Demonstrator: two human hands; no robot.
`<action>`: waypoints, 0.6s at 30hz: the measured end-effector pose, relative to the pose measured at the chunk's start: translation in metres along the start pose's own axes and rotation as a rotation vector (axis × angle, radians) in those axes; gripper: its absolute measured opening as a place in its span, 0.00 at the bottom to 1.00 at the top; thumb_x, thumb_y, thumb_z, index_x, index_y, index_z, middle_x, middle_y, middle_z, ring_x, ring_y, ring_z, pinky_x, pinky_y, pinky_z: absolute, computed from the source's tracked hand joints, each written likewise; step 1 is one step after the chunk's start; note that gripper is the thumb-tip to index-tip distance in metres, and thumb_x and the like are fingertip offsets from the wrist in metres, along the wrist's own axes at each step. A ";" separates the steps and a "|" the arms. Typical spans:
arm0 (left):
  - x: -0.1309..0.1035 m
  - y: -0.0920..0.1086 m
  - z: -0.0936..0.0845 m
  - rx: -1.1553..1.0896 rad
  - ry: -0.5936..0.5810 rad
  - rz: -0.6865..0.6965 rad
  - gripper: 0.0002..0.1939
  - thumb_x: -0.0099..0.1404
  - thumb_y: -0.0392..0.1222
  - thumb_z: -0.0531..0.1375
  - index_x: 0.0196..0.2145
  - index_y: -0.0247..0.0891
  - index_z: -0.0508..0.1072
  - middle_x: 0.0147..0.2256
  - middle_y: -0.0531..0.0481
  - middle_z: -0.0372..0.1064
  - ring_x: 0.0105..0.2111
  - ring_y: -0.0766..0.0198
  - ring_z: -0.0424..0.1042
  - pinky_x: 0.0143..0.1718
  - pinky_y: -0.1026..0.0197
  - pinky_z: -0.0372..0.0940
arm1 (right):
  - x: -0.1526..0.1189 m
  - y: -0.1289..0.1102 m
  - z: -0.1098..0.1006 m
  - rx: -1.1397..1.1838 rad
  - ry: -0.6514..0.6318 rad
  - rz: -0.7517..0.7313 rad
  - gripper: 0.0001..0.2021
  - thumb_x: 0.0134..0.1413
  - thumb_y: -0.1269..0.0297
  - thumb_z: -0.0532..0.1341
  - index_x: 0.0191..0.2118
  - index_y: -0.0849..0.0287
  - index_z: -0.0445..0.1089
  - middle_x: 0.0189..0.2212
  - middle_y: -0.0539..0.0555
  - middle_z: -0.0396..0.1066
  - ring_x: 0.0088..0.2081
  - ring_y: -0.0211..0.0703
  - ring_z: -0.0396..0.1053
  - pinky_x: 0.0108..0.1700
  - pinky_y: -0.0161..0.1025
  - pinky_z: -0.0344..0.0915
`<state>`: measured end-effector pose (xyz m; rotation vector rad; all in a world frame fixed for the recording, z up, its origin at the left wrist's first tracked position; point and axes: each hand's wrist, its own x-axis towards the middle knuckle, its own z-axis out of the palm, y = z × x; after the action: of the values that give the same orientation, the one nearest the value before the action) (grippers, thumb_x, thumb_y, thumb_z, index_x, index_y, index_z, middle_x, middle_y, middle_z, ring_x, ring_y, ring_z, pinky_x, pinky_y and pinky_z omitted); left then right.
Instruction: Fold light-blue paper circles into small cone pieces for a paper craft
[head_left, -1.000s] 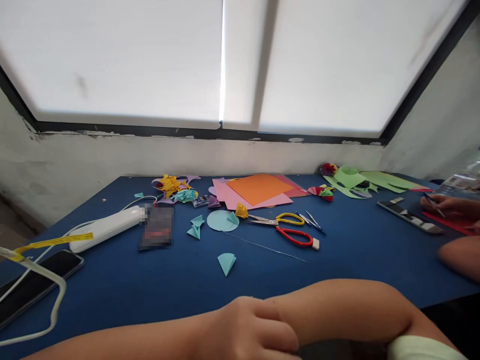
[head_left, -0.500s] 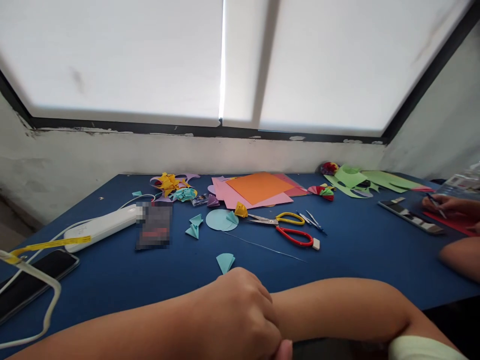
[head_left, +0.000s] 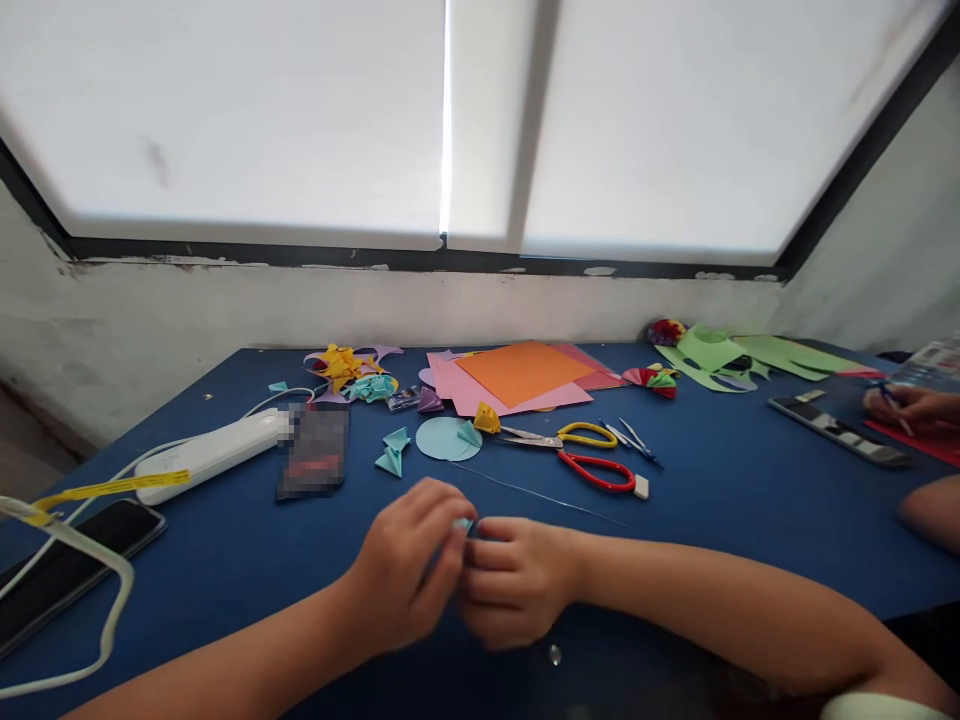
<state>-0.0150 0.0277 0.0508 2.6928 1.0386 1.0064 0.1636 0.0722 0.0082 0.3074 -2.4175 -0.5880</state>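
Above the table's front part, my left hand (head_left: 416,565) pinches a small light-blue folded paper piece (head_left: 464,523) between thumb and fingers. My right hand (head_left: 517,578) is closed against it, fingers curled; what its fingertips hold is hidden. Beyond the hands lie light-blue paper circles (head_left: 439,438) with a folded blue piece on top, and more folded blue pieces (head_left: 393,452) to the left. A yellow folded piece (head_left: 487,417) sits by the tip of the scissors (head_left: 596,470), whose handles are yellow and red. A thin thread or wire (head_left: 532,490) runs across the table.
Orange (head_left: 525,372) and pink sheets lie at the back, with paper scraps (head_left: 341,368) left of them and green cut paper (head_left: 709,355) right. A white power strip (head_left: 214,460) and phone (head_left: 82,560) lie left. At right, another person's hand (head_left: 911,408) holds a pen.
My hands have come forward and together over the table. The folded blue paper that lay in front is now in my left hand. A small shiny bit shows near the front edge.
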 end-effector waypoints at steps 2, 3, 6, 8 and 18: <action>-0.004 -0.013 0.007 0.214 -0.148 -0.199 0.15 0.69 0.39 0.41 0.33 0.36 0.66 0.30 0.45 0.69 0.31 0.61 0.69 0.33 0.60 0.61 | -0.006 0.009 -0.008 -0.083 0.041 0.066 0.10 0.53 0.61 0.54 0.27 0.62 0.67 0.21 0.49 0.63 0.22 0.36 0.59 0.22 0.37 0.53; -0.005 -0.018 0.011 0.247 -0.180 -0.218 0.16 0.69 0.43 0.43 0.29 0.37 0.66 0.26 0.47 0.67 0.26 0.61 0.68 0.28 0.60 0.59 | -0.008 0.011 -0.012 -0.097 0.087 0.102 0.11 0.52 0.62 0.54 0.26 0.62 0.66 0.19 0.48 0.60 0.20 0.35 0.57 0.22 0.37 0.51; -0.005 -0.025 0.022 0.313 -0.260 -0.243 0.21 0.67 0.53 0.47 0.22 0.38 0.64 0.20 0.49 0.66 0.21 0.60 0.67 0.22 0.62 0.54 | -0.007 0.007 -0.015 -0.124 0.161 0.118 0.13 0.51 0.59 0.53 0.25 0.62 0.65 0.16 0.46 0.56 0.18 0.34 0.53 0.21 0.36 0.46; -0.006 -0.025 0.026 0.344 -0.299 -0.249 0.21 0.65 0.56 0.49 0.22 0.39 0.65 0.21 0.48 0.68 0.22 0.59 0.69 0.21 0.62 0.53 | -0.003 0.001 -0.012 -0.115 0.134 0.104 0.14 0.51 0.57 0.53 0.23 0.62 0.65 0.15 0.45 0.54 0.17 0.34 0.53 0.21 0.36 0.46; -0.002 -0.031 0.015 0.336 -0.446 -0.147 0.16 0.68 0.47 0.47 0.27 0.39 0.67 0.24 0.51 0.71 0.25 0.61 0.70 0.23 0.64 0.53 | -0.005 -0.002 -0.004 -0.047 0.002 0.177 0.16 0.54 0.59 0.55 0.19 0.59 0.59 0.14 0.44 0.52 0.16 0.32 0.50 0.20 0.35 0.48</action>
<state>-0.0251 0.0525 0.0287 2.8354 1.3701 0.1965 0.1703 0.0710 0.0081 0.0731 -2.3943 -0.5634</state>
